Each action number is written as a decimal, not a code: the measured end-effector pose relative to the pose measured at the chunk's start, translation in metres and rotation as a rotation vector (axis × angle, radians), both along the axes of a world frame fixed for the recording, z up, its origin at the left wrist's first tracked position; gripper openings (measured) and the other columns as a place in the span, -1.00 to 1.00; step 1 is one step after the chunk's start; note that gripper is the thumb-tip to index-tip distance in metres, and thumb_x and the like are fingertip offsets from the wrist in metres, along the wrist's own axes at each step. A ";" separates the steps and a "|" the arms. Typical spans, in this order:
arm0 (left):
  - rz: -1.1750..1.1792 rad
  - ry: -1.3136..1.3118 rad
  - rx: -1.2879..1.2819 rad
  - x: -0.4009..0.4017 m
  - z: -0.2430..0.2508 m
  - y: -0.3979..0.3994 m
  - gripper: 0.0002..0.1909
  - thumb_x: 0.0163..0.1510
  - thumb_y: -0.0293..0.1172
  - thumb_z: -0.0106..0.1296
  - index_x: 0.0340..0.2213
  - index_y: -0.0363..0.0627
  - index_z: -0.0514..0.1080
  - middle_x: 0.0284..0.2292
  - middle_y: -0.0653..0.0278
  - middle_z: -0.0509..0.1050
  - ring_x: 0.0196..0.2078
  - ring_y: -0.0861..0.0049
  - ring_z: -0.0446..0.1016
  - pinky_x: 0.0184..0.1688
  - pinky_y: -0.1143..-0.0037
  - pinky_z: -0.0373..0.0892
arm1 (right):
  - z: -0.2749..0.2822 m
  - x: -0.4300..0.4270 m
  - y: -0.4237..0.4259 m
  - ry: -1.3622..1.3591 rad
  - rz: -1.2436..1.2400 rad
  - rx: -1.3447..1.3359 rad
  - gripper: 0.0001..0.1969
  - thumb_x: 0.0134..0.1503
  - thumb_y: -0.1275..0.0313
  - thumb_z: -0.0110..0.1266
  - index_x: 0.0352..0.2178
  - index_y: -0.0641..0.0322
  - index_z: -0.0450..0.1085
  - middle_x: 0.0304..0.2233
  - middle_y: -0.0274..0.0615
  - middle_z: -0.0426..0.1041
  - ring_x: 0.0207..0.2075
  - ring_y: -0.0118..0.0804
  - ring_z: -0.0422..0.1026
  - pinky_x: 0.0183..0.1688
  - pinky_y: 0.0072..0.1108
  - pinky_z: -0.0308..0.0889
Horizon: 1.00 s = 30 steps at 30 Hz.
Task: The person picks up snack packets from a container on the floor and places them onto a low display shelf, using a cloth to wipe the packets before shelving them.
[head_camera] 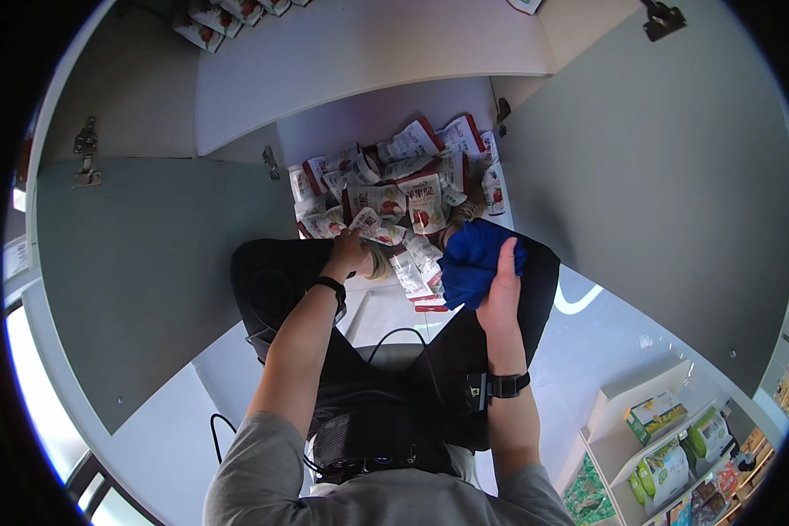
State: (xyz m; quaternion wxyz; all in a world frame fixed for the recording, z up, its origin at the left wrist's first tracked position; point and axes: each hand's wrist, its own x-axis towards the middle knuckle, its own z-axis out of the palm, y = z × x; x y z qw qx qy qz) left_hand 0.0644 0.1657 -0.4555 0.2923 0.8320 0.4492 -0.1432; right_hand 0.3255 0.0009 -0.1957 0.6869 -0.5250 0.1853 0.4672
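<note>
My right hand [502,289] holds a bunched blue cloth [475,260] above my right knee, the thumb lying along its edge. Beyond my left knee, my left hand [348,251] reaches to the near side of a pile of white and red snack pouches. Its fingertips meet a small pouch [367,221]; whether they grip it is hidden. A pouch with a red fruit picture [425,204] stands out in the middle of the pile. Two more pouches [409,275] lie at the near edge, between my knees.
The pile fills the lower compartment of a cabinet, under a white shelf [368,66]. More pouches [207,26] sit on that shelf. Grey doors stand open at left [164,276] and right [651,184]. Behind the right door is a rack [605,421] of packaged goods.
</note>
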 end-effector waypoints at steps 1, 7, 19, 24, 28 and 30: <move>0.021 0.013 -0.072 0.003 -0.005 -0.002 -0.52 -0.06 -0.28 0.08 -0.08 -0.18 0.37 -0.15 -0.11 0.43 -0.11 0.00 0.44 -0.05 0.18 0.39 | 0.004 0.002 0.002 0.004 -0.012 0.000 -0.43 0.21 -0.08 -0.06 -0.04 0.23 0.33 -0.19 -0.20 0.50 -0.24 -0.26 0.54 -0.18 -0.46 0.47; -0.182 0.078 -0.178 0.023 -0.020 -0.046 -0.56 -0.01 -0.28 0.03 -0.05 -0.08 0.38 -0.09 -0.04 0.42 0.00 0.11 0.40 0.02 0.24 0.35 | 0.006 0.003 0.004 0.026 0.024 0.062 -0.41 0.26 -0.09 -0.19 -0.07 0.27 0.36 -0.19 -0.16 0.52 -0.25 -0.25 0.54 -0.22 -0.46 0.48; -0.056 0.465 0.149 0.049 0.013 -0.011 -0.39 -0.01 -0.22 -0.02 0.13 0.02 0.28 0.23 0.00 0.08 0.22 0.02 0.08 0.25 0.12 -0.01 | 0.006 -0.002 0.003 0.066 0.080 -0.041 -0.40 0.24 -0.04 -0.11 0.04 0.30 0.26 -0.12 -0.13 0.47 -0.18 -0.21 0.52 -0.17 -0.45 0.49; -0.164 0.371 -0.092 0.008 -0.024 0.040 -0.38 -0.01 -0.30 -0.02 0.14 0.02 0.24 0.21 0.04 0.10 0.17 0.02 0.18 0.19 0.18 0.15 | 0.017 -0.008 0.012 0.098 0.064 -0.024 -0.49 0.22 0.01 -0.01 -0.04 0.24 0.31 -0.19 -0.18 0.50 -0.27 -0.30 0.52 -0.29 -0.52 0.46; -0.077 0.232 -0.121 0.003 -0.022 0.049 -0.54 -0.03 -0.42 0.10 -0.05 -0.17 0.34 -0.04 0.01 0.39 0.00 0.07 0.37 0.06 0.24 0.34 | 0.010 -0.017 0.017 0.085 0.054 -0.011 -0.60 0.21 0.06 0.04 -0.15 0.17 0.37 -0.32 -0.27 0.49 -0.41 -0.45 0.48 -0.42 -0.62 0.40; -0.077 0.236 -0.134 0.007 -0.011 0.049 -0.64 -0.01 -0.45 0.04 -0.11 -0.11 0.36 -0.11 0.05 0.42 -0.03 0.09 0.38 0.04 0.23 0.35 | 0.008 -0.021 0.016 0.072 0.072 -0.009 -0.61 0.22 0.06 0.04 -0.15 0.17 0.37 -0.33 -0.29 0.49 -0.42 -0.48 0.47 -0.42 -0.64 0.40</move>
